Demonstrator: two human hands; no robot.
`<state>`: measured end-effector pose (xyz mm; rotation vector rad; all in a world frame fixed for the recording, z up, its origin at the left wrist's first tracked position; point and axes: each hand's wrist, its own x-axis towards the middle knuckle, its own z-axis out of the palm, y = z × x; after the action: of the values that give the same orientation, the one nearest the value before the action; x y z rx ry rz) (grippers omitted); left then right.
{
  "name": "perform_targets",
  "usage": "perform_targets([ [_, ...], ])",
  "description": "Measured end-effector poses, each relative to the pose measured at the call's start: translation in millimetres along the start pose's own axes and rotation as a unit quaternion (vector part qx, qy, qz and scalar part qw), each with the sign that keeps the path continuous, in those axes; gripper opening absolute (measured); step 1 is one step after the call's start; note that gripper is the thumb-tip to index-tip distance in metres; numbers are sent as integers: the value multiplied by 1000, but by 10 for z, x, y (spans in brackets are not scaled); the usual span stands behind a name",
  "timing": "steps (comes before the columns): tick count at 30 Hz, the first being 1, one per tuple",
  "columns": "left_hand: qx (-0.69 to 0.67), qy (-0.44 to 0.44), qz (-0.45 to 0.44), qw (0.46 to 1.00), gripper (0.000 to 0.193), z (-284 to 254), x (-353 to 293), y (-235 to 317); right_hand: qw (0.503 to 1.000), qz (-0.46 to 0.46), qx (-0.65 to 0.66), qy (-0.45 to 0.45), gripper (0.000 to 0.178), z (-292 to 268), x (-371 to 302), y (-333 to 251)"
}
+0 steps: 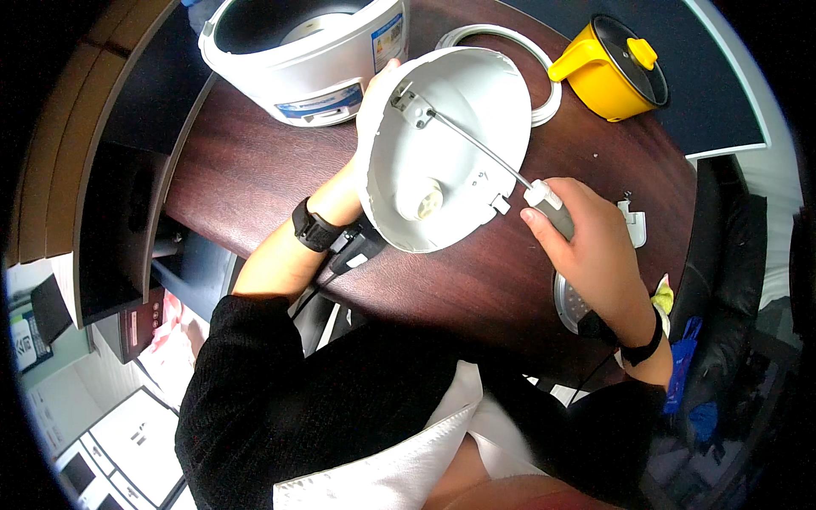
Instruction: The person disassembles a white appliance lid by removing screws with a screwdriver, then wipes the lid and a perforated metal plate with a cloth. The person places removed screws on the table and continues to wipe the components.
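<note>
A white domed plastic lid shell [459, 178] is tilted up over the table, its hollow inside facing me. My left hand [364, 127] grips its left edge from behind; most of the fingers are hidden by the shell. In my right hand [588, 242] is a screwdriver [554, 219] with a grey and white handle. Its long metal shaft slants up and left across the hollow, with the tip at a small hinge bracket [415, 109] near the shell's upper left rim. A round white fitting [424, 201] sits lower inside the shell.
A white rice cooker body [314, 72] stands at the back left. Behind the shell lies a white ring [546, 64]; a yellow pot [599, 72] is at the back right. Right of my hand are a small white part [636, 226] and a perforated metal disc [571, 304]. A black plug [357, 248] lies at the table's front.
</note>
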<state>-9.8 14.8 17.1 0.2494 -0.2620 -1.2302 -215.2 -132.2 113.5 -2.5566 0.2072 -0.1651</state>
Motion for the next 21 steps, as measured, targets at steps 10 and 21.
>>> perform_targets([
  [10,-15,3,12,1000,64,0,-14,-54,932,138,276,-187,19,-182,44,-58],
  [21,2,18,12,1000,65,19,-33,-65,866,212,338,-301,25,-200,54,21],
])
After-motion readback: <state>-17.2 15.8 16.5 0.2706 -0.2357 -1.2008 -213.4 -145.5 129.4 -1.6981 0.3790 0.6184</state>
